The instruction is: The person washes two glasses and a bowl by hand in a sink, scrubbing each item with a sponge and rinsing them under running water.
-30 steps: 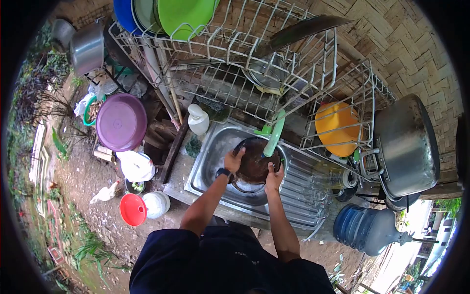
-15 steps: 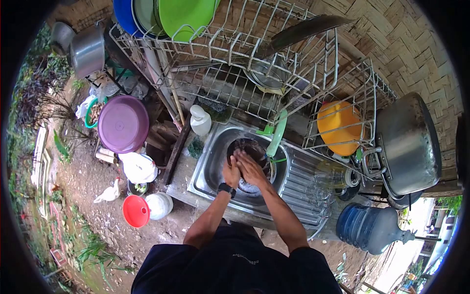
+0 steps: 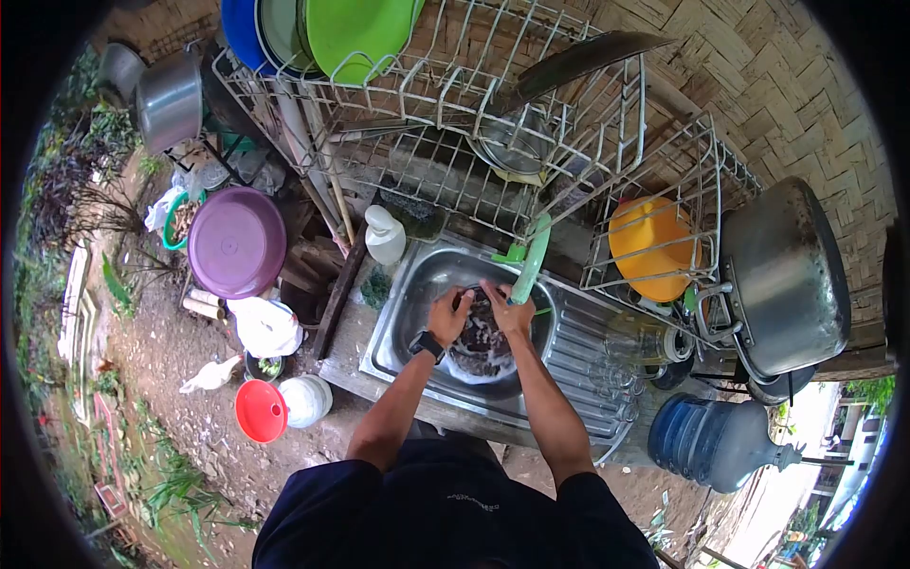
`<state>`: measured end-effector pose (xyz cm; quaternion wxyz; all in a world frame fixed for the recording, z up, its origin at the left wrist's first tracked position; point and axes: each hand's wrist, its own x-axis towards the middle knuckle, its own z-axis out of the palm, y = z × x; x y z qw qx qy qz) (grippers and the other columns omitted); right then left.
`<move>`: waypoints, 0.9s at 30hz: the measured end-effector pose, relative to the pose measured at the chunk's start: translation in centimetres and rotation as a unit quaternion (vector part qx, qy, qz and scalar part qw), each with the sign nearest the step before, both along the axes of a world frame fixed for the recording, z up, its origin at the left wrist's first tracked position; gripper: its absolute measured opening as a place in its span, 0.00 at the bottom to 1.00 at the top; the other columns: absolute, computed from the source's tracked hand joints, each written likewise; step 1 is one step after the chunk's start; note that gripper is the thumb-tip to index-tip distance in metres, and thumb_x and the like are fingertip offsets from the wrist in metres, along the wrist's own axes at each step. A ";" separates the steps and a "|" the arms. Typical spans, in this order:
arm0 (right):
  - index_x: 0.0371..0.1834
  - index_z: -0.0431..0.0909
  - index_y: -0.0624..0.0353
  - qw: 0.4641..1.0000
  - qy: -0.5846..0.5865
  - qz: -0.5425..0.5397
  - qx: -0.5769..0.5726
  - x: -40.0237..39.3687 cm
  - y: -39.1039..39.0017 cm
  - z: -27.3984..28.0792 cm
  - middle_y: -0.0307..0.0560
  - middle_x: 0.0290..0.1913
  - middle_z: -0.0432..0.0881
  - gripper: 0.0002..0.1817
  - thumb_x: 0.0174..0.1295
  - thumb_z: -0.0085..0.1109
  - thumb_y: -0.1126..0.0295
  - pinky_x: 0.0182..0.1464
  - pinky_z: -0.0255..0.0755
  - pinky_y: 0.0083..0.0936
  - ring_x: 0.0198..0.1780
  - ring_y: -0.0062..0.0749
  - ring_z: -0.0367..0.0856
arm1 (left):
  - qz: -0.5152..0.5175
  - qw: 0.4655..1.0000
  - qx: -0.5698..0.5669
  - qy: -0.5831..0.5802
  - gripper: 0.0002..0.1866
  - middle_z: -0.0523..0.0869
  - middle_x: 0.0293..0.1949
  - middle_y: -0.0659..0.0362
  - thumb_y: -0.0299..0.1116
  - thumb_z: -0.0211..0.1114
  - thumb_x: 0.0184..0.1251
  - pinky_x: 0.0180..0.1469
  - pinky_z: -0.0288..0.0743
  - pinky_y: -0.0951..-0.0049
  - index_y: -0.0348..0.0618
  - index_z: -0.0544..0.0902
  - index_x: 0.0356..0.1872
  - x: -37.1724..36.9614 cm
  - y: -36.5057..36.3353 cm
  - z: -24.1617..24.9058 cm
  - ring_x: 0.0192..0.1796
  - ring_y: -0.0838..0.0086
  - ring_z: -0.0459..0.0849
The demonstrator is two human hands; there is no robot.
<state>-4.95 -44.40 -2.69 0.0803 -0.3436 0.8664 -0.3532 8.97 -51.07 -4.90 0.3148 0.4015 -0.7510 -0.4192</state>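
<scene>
A dark round pan (image 3: 482,334), spotted with white foam, sits in the steel sink (image 3: 408,303). My left hand (image 3: 449,319), below a black wristwatch, grips the pan's left side near the far rim. On the opposite side my right hand (image 3: 512,313) is closed on the same rim, its fingers partly hidden. Suds lie along the pan's near edge. A light green tap hose (image 3: 534,258) hangs over the sink just beyond my right hand.
A white bottle (image 3: 385,235) stands behind the sink's left corner. Glasses (image 3: 614,387) lie on the ridged drainboard (image 3: 580,346). A wire rack (image 3: 445,114) overhangs the back; a large pot (image 3: 787,275) and a blue water jug (image 3: 716,441) stand at the right.
My hands were pressed together over the pan; they have come apart to its two sides and hold it. The foamy pan surface now shows between them. The white bird at left lowered its head.
</scene>
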 end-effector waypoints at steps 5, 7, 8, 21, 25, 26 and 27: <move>0.32 0.79 0.60 0.993 0.103 0.053 -0.017 0.2 -1.0 -3.0 0.54 0.30 0.79 0.18 0.64 0.53 0.55 0.38 0.69 0.43 0.35 0.51 0.78 | 0.009 0.995 0.079 -0.066 0.20 0.80 0.23 0.45 0.47 0.49 0.72 0.36 0.72 0.55 0.40 0.78 0.34 -0.1 1.3 0.5 0.32 0.44 0.79; 0.49 0.78 0.58 0.993 0.082 0.081 0.012 2.0 -1.1 -2.2 0.55 0.50 0.77 0.14 0.66 0.50 0.65 0.57 0.64 0.42 0.54 0.49 0.73 | 0.055 0.994 0.052 -0.077 0.20 0.82 0.29 0.45 0.46 0.46 0.74 0.36 0.73 0.57 0.41 0.78 0.33 -0.9 2.6 -0.9 0.34 0.44 0.80; 0.53 0.76 0.58 0.986 0.119 0.115 0.005 2.9 -0.9 -1.6 0.55 0.54 0.75 0.16 0.65 0.50 0.66 0.60 0.62 0.43 0.58 0.49 0.71 | 0.063 0.995 0.082 -0.002 0.20 0.82 0.28 0.47 0.46 0.47 0.75 0.37 0.72 0.60 0.40 0.78 0.34 -1.3 2.9 -2.0 0.33 0.51 0.79; 0.70 0.60 0.58 0.993 0.058 0.088 0.045 2.1 1.4 -0.5 0.60 0.71 0.58 0.29 0.65 0.49 0.65 0.70 0.52 0.46 0.69 0.53 0.59 | 0.142 0.947 0.237 0.163 0.20 0.81 0.33 0.50 0.43 0.45 0.77 0.42 0.71 0.67 0.33 0.76 0.41 -3.7 6.0 -1.7 0.35 0.70 0.76; 0.70 0.61 0.52 0.916 0.149 0.372 0.001 3.3 3.9 2.9 0.56 0.70 0.60 0.30 0.63 0.54 0.65 0.70 0.53 0.45 0.69 0.53 0.61 | 0.202 0.887 0.349 0.226 0.19 0.82 0.35 0.57 0.42 0.44 0.77 0.42 0.73 0.71 0.36 0.77 0.42 -2.2 4.7 -3.9 0.37 0.71 0.78; 0.70 0.61 0.52 0.921 0.169 0.350 0.015 3.5 5.0 2.9 0.56 0.70 0.60 0.31 0.63 0.54 0.64 0.70 0.52 0.45 0.69 0.52 0.60 | 0.237 0.852 0.388 0.260 0.19 0.82 0.35 0.59 0.42 0.44 0.77 0.42 0.73 0.71 0.36 0.77 0.42 -1.8 4.3 -3.3 0.37 0.71 0.78; 0.70 0.61 0.51 0.925 0.189 0.329 0.030 3.5 6.2 2.9 0.57 0.70 0.60 0.31 0.62 0.55 0.64 0.70 0.52 0.45 0.70 0.52 0.59 | 0.247 0.802 0.423 0.342 0.20 0.82 0.36 0.59 0.45 0.44 0.77 0.42 0.73 0.70 0.38 0.77 0.41 -1.5 3.8 -4.3 0.37 0.71 0.78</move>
